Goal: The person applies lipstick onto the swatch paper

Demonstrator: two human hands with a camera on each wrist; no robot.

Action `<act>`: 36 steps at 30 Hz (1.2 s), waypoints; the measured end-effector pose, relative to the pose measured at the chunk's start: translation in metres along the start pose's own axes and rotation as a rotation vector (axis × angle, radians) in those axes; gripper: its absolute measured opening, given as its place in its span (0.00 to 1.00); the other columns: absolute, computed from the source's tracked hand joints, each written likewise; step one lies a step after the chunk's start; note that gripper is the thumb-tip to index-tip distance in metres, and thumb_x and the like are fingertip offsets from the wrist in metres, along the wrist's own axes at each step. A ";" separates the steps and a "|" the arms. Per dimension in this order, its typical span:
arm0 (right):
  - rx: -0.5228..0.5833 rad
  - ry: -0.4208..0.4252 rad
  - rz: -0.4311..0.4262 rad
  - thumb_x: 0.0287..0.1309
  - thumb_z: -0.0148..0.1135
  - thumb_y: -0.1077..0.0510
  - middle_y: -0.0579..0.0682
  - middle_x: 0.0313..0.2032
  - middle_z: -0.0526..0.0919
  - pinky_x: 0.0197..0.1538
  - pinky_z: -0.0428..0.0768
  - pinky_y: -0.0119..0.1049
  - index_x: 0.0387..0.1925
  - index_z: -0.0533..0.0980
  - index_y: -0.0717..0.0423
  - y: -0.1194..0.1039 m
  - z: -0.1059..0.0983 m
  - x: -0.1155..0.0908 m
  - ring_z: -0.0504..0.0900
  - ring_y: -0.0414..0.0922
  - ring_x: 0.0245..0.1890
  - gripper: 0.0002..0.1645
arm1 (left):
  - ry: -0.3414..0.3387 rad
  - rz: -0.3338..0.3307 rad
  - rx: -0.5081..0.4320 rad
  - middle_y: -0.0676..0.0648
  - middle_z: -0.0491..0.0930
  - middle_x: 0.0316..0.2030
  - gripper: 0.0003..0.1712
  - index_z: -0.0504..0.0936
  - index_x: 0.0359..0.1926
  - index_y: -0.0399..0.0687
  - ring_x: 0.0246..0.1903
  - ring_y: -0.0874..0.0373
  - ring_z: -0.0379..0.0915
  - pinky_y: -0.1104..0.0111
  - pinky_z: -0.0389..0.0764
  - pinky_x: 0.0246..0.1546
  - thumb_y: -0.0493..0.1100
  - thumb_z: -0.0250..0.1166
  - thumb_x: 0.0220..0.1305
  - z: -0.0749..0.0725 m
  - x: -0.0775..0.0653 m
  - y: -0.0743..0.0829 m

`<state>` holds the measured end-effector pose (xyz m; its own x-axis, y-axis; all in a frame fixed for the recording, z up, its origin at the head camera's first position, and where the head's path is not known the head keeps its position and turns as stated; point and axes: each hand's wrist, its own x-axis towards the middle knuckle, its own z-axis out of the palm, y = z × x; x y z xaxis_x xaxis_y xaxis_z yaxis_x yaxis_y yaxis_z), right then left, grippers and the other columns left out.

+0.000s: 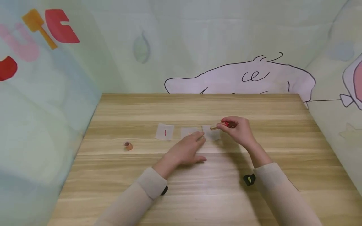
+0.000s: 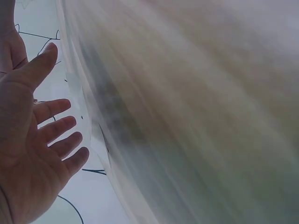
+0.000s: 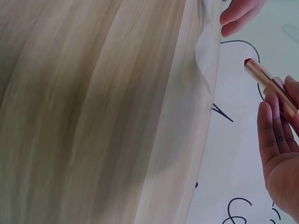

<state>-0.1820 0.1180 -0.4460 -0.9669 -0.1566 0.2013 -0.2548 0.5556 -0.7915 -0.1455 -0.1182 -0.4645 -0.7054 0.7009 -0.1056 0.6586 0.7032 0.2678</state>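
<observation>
In the head view my right hand (image 1: pixel 238 129) pinches a gold lipstick (image 1: pixel 215 127) above the rightmost white paper square (image 1: pixel 211 135). A red bullet shows at the tip of the lipstick (image 3: pixel 262 76) in the right wrist view, with thumb and fingers around its gold case. My left hand (image 1: pixel 185 150) lies with fingers extended over the middle paper square (image 1: pixel 184 131), fingertips right by the edge of the rightmost one. It partly hides a short red mark on the middle square. The left paper square (image 1: pixel 161 132) carries a short wavy red stroke.
A small copper-coloured lipstick cap (image 1: pixel 128 146) stands on the wood-grain table (image 1: pixel 135 185), left of the papers. Cloth walls with cartoon prints (image 1: pixel 240 77) rise close behind the table and along both sides. A black wrist camera (image 1: pixel 249 179) hangs by the right sleeve.
</observation>
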 end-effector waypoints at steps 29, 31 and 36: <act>-0.046 -0.017 -0.019 0.48 0.71 0.52 0.48 0.27 0.83 0.30 0.81 0.29 0.33 0.82 0.57 0.012 0.000 0.005 0.82 0.42 0.26 0.13 | -0.101 0.071 0.092 0.44 0.54 0.70 0.45 0.64 0.67 0.46 0.69 0.47 0.49 0.55 0.56 0.67 0.69 0.56 0.58 0.004 0.028 -0.005; -0.047 -0.026 -0.027 0.48 0.71 0.52 0.48 0.28 0.84 0.31 0.81 0.30 0.33 0.82 0.57 0.012 0.002 0.006 0.82 0.42 0.26 0.13 | -0.104 0.067 0.097 0.44 0.54 0.70 0.45 0.64 0.67 0.46 0.69 0.47 0.49 0.55 0.56 0.67 0.69 0.56 0.58 0.004 0.029 -0.005; -0.062 -0.036 -0.042 0.48 0.71 0.53 0.49 0.28 0.84 0.30 0.81 0.30 0.32 0.82 0.58 0.011 0.006 0.009 0.83 0.41 0.26 0.13 | -0.127 0.059 0.072 0.45 0.52 0.71 0.45 0.63 0.68 0.46 0.70 0.48 0.47 0.57 0.57 0.67 0.69 0.55 0.58 0.006 0.030 -0.006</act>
<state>-0.1930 0.1177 -0.4563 -0.9547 -0.2090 0.2117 -0.2961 0.5977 -0.7451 -0.1691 -0.1011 -0.4745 -0.6292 0.7476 -0.2128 0.7183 0.6638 0.2083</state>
